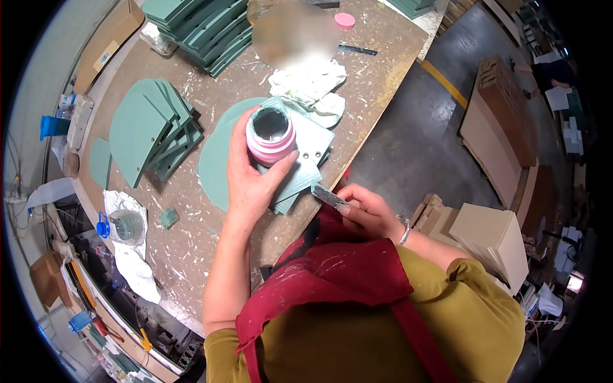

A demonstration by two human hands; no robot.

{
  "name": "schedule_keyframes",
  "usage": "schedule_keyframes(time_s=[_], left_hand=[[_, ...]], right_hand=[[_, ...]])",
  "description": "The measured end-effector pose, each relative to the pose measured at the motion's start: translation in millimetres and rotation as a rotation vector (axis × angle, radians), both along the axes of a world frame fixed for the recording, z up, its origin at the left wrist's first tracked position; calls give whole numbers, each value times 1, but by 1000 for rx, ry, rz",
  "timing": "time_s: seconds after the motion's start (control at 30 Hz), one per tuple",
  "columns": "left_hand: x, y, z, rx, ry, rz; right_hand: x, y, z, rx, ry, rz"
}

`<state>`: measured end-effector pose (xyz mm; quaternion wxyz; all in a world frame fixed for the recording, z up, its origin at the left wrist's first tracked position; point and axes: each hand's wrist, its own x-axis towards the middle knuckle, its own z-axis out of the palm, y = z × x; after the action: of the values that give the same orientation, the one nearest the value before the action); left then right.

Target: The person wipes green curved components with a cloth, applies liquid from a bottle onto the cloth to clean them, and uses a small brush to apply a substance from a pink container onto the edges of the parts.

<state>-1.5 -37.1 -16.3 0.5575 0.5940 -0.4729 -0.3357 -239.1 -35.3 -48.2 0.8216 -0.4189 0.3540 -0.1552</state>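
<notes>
My left hand (252, 172) is wrapped round a pink jar (273, 150) with its mouth turned up toward me; its dark inside shows, with green smears on the rim. Below and around the jar lie flat green panels (220, 163), one rounded and others with straight edges and small metal-ringed holes. At the table's edge my right hand (367, 210) is closed on a putty knife (327, 195), its blade pointing toward the panels with a little green stuff at the tip. The blade is apart from the jar.
Stacked green panels (143, 127) stand on the worktable (191, 255) at left, with another stack (211, 38) behind. A crumpled white cloth (313, 86), a pink lid (345, 21) and a blue-capped bottle (126, 226) are nearby. Cardboard (488, 233) stands on the right.
</notes>
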Motion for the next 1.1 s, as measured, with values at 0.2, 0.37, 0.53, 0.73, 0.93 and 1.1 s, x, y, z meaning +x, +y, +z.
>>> schedule_keyframes(time_s=[0.2,0.37,0.53,0.73,0.93,1.1], left_hand=[[1,2,0,-22,-85,18],[12,10,-8,-269,-343,-9],[13,21,-1,-250,-486,-19],[5,28,13,-156,-643,-11],[7,20,10,-205,-547,-11],[10,20,11,-174,-438,-109]], right_hand=[[-9,-5,25,-99,66,-56],[-13,-39,74,-936,289,-32],[7,-63,120,-1265,291,105],[20,-68,106,-1547,216,86],[31,-84,137,-1508,339,377],[30,-80,153,-1615,249,371]])
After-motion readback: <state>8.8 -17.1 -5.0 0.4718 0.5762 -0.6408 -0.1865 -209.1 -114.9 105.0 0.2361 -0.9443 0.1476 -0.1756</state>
